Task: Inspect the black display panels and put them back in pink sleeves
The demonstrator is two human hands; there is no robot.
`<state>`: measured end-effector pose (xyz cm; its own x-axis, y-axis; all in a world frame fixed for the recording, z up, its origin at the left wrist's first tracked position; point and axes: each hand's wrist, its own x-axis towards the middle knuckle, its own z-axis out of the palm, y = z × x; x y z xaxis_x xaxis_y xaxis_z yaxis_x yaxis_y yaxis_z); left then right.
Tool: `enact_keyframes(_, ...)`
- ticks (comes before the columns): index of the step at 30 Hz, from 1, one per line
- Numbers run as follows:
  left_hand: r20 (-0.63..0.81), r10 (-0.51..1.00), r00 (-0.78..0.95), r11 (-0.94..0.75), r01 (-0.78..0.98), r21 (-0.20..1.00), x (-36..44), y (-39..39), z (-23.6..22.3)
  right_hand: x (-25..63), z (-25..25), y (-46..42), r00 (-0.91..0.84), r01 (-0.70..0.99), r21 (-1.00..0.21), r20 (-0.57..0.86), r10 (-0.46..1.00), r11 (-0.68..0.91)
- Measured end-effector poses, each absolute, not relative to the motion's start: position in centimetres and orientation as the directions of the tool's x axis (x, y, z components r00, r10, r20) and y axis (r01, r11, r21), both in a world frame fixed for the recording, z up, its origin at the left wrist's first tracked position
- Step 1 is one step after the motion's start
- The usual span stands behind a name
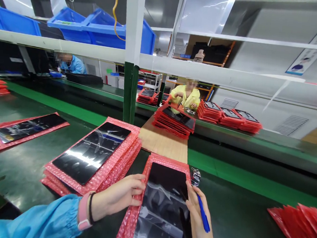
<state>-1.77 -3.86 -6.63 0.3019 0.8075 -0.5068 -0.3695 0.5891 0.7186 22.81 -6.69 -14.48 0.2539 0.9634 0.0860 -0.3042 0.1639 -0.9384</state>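
Note:
In front of me lies a glossy black screen panel (163, 209) on a stack of red bubble-wrap bags (126, 226). My left hand (120, 195) grips the left edge of the bags with curled fingers. A pink band and a dark cord circle that wrist. My right hand (198, 216) lies along the right edge of the panel, fingers nearly straight, with a blue pen (203, 215) tucked between them. Left of my hands, another black panel (93, 152) rests on a second stack of red bubble-wrap (119, 164). The near end of my panel runs out of view.
A wooden board (163, 143) bears a red stack (173, 122) across the line. A metal clip-like object (196, 177) sits beside my panel. Red bags (301, 230) lie at right, another panel (30, 127) at left. Blue bins (94, 25) stand overhead. Two people (184, 95) sit opposite.

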Motion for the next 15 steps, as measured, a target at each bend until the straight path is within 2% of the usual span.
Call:
enact_keyframes(4,-0.492,0.823,0.284,0.568,-0.379,0.731,-1.1,-3.5,-5.7,22.9,-14.7,-6.7,0.263,-0.352,-0.923,0.062,0.963,0.156)
enact_keyframes(9,-0.374,0.859,0.348,0.487,-0.337,0.805,1.2,-2.9,-6.1,22.7,-14.9,-6.6,0.262,-0.417,-0.894,0.052,0.964,0.161)
enact_keyframes(15,-0.220,0.912,0.346,0.335,-0.321,0.886,2.8,-3.0,-6.8,22.6,-14.4,-6.9,0.277,-0.359,-0.912,0.099,0.956,0.198)
